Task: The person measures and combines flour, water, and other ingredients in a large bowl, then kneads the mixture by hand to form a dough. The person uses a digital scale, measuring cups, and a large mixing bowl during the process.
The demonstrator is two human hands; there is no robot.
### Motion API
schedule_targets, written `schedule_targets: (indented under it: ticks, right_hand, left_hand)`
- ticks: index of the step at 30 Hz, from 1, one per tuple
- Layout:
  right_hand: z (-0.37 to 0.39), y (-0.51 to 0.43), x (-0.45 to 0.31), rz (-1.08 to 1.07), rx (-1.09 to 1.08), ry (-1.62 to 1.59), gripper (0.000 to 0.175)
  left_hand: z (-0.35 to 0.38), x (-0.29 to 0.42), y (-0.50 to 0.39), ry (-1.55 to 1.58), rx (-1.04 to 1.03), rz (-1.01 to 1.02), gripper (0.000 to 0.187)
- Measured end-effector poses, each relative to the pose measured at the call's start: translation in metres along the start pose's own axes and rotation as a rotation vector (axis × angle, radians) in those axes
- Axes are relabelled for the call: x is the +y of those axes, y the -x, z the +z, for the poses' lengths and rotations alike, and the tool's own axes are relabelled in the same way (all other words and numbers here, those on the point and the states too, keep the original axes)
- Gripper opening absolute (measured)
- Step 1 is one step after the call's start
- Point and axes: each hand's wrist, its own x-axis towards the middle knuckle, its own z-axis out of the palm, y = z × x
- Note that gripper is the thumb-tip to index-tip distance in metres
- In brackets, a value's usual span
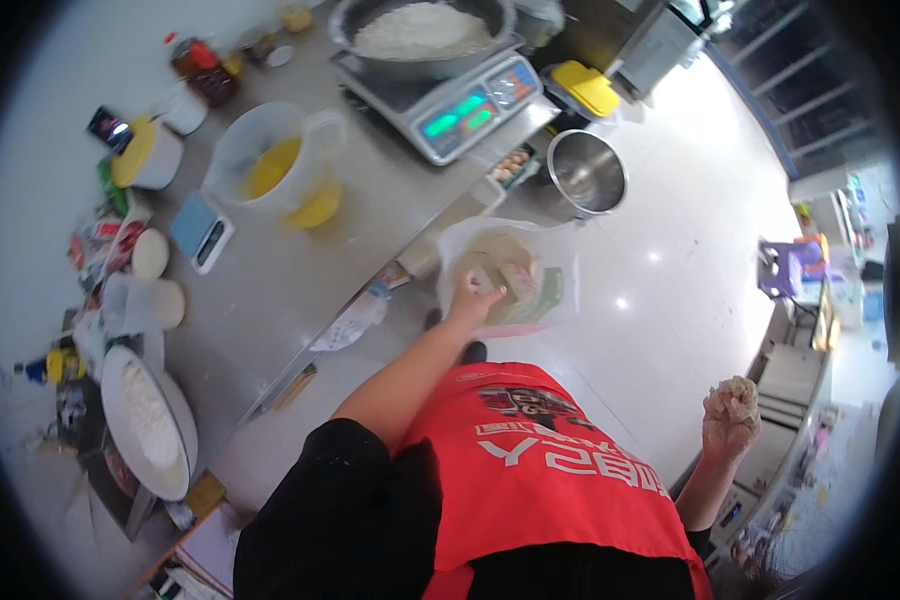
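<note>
My left hand [480, 300] reaches down to a white plastic bag [566, 247] beside the table's edge. Its fingers are bent at pale, blurred contents [495, 251]; whether they grip those or the bag's side cannot be made out. Far to the right, my right hand [727, 427] is raised away from the table. Sticky dough [733, 397] coats its fingers, hiding whether it is a held lump or only a layer. A large metal bowl of flour [424, 34] rests on a digital scale [450, 112] at the table's far end.
The steel table [285, 277] carries a jug of yellow liquid [270, 157], a small scale [202, 229] and a tilted white bowl of flour [150, 427]. Beyond the bag stand a steel pot [586, 172] and eggs [510, 166]. A purple stool [784, 270] is across the floor.
</note>
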Motion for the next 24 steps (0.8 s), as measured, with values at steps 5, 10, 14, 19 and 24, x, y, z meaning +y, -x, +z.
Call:
schedule_targets:
  ticks: [5,10,14,19,24]
  right_hand:
    - [-0.014,-0.007,0.036,0.071,-0.086,-0.111,0.023]
    - [0.027,-0.017,0.061,0.150,-0.205,-0.133,0.021]
    - [0.063,-0.012,0.074,0.124,-0.252,-0.123,0.023]
    - [0.122,0.003,0.103,0.139,-0.304,-0.091,0.022]
    - [0.204,0.026,0.169,0.197,-0.491,-0.101,0.025]
  left_hand:
    - [-0.066,0.032,0.092,0.510,0.125,-0.203,0.012]
    - [-0.140,0.065,0.176,0.793,0.161,0.020,0.004]
    - [-0.173,0.094,0.214,0.867,0.249,0.090,0.005]
    - [-0.222,0.110,0.224,0.938,0.278,0.169,0.005]
    - [-0.314,0.115,0.218,0.994,0.216,0.140,0.005]
